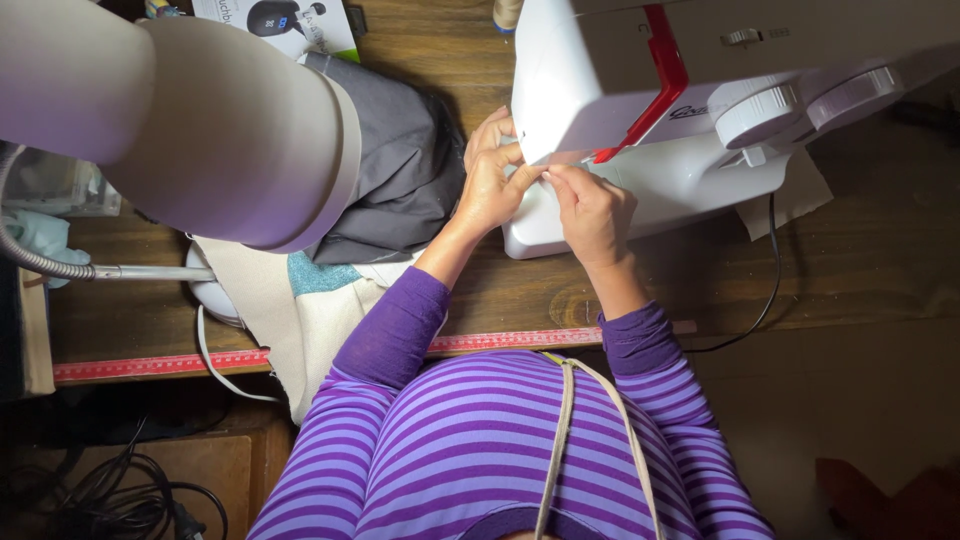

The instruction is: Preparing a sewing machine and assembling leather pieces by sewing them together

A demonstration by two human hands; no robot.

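Both hands met under the white sewing machine (640,150): left hand (492,185) and right hand (592,210) pinched fingertips together, apparently on thread too fine to see. Dark grey fabric (395,170) lay aside, beside the lamp (200,120).

Left hand (490,185), right hand (592,210) pinched together under white sewing machine (640,110).

White sewing machine (700,120) stands upright on wood, needle area apparently hidden by hands.

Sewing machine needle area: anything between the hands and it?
Nothing visible. Both the left hand and right hand already rest against the white sewing machine, fingertips meeting under its head; the needle itself is hidden.
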